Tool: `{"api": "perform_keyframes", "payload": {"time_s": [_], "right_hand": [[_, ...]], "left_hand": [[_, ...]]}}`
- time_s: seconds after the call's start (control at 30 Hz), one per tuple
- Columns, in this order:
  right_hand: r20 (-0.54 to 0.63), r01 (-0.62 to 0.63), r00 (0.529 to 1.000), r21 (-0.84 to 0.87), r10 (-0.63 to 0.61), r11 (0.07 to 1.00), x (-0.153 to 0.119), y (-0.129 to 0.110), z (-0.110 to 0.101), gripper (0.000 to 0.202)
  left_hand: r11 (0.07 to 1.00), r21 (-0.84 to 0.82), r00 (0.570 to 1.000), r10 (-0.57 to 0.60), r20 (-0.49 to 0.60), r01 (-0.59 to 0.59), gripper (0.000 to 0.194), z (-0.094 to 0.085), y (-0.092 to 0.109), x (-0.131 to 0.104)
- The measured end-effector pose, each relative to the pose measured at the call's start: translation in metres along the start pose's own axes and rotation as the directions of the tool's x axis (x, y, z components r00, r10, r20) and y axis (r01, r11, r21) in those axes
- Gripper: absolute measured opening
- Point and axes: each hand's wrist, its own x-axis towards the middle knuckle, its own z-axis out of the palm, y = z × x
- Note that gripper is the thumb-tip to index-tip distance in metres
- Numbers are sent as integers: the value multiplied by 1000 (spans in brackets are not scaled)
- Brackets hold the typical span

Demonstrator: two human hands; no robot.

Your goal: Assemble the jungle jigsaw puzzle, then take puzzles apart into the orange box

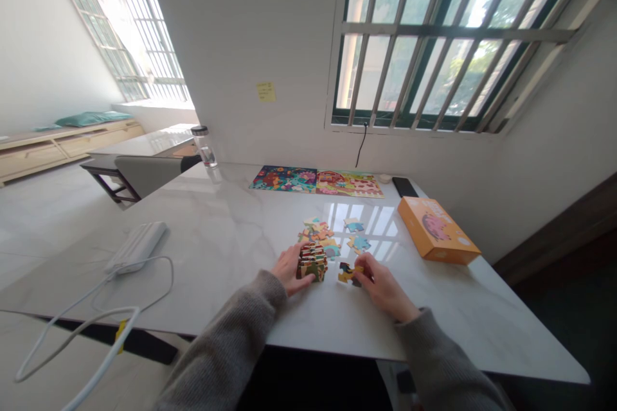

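My left hand (292, 270) is wrapped round the left side of a stack of puzzle pieces (313, 262) standing on the white table. In my right hand (380, 279), thumb and fingers pinch a yellow and dark puzzle piece (346, 273) just right of the stack. Beyond the stack lies a loose group of pastel puzzle pieces (315, 230). Two light blue and cream pieces lie apart to its right, one farther back (353, 225) and one nearer (359, 243).
Two colourful picture sheets, one dark (284, 178) and one bright (349, 183), lie by the wall. An orange box (436, 231) and a black phone (405, 187) are at the right. A white power strip (137, 246) with cables and a glass bottle (205, 149) are at the left.
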Motion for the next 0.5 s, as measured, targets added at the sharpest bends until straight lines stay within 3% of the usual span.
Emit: {"api": "perform_keyframes", "payload": {"time_s": [0.1,0.27,0.4,0.5], "right_hand": [[11,54,998,122,-56,991,-1,-12,8,16],[53,147,987,67,-151,987,6,-42,31,7],[48,252,967,16,-252,968,12,-57,49,4],[55,268,963,-58,-265,962,13,-58,51,6]], "left_hand": [[1000,0,1000,2,27,-2,86,-1,-1,0],[1000,-3,999,8,44,-7,97,-2,1,0],[999,20,999,29,33,-29,88,1,1,-1],[998,47,999,29,36,-31,79,3,1,0]]}}
